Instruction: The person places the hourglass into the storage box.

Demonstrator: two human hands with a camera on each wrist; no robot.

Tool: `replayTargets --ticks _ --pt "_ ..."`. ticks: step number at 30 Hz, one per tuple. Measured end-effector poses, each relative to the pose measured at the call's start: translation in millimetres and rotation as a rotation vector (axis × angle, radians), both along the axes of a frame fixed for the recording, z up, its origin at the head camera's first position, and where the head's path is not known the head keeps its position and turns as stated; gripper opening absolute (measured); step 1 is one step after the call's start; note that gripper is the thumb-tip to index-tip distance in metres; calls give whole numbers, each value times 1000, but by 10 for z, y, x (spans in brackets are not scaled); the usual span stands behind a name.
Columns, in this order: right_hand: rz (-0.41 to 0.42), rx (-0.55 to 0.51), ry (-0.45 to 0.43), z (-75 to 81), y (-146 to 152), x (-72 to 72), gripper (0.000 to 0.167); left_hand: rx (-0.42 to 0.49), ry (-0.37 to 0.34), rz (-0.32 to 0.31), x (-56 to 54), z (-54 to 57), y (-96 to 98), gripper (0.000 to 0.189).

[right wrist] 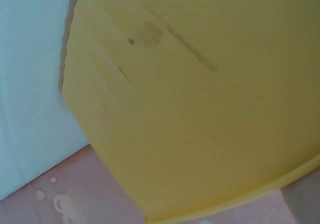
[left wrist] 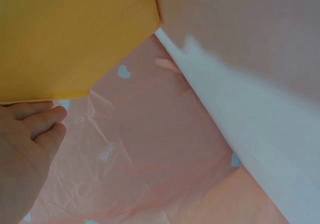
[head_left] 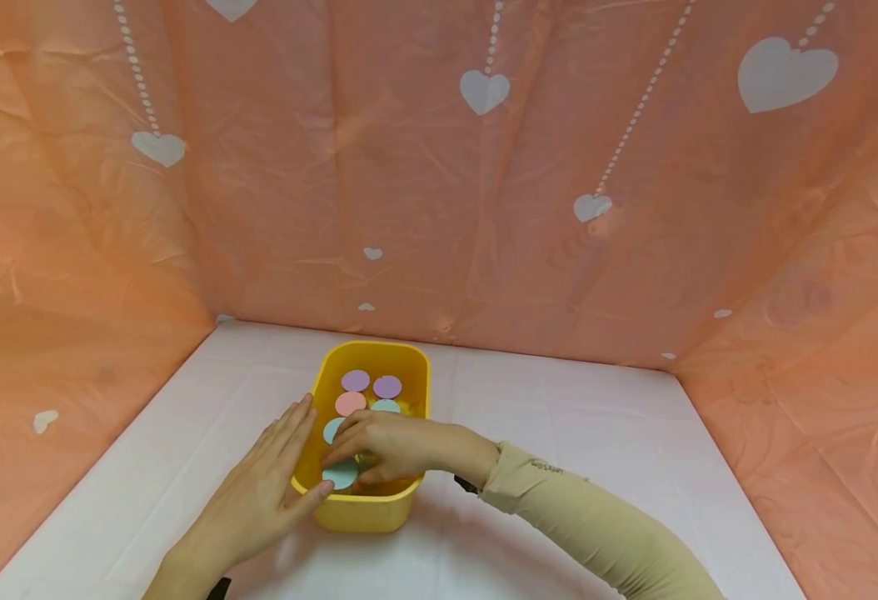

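Note:
In the head view a yellow bin holds round, flat-topped pieces. Two are purple discs, one is a pink disc, and several are light blue. My right hand reaches in over the right rim, fingers bent, and appears to pinch the nearest light-blue disc between fingertips and thumb. Another light-blue disc lies partly under that hand. My left hand rests along the left rim with straight fingers, its thumb over the near corner by the light-blue disc. The right wrist view shows only the bin's outer wall.
The bin stands on a white-covered table. Pink-orange cloth with white hearts hangs at the back and both sides. A beige sleeve covers the right forearm.

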State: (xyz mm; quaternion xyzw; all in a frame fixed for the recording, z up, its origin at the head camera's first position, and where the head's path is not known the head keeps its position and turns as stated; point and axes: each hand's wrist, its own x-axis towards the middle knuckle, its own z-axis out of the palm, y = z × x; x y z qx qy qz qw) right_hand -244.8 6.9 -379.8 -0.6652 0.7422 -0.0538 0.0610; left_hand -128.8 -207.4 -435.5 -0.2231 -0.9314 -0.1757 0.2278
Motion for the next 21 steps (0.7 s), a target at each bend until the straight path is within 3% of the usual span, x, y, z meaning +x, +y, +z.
replayTargets --ticks 7,11,15,21 --pt "-9 -58 -49 39 68 -20 42 0 -29 2 -34 40 -21 89" --pt "-82 -137 -127 75 194 -4 41 -8 -47 0 -47 73 -46 87" --pt "-171 -288 -176 97 391 35 41 -9 -78 7 -54 98 -85 85" --pt "-332 -557 -63 14 756 52 43 -18 -71 41 -118 164 -238 85"
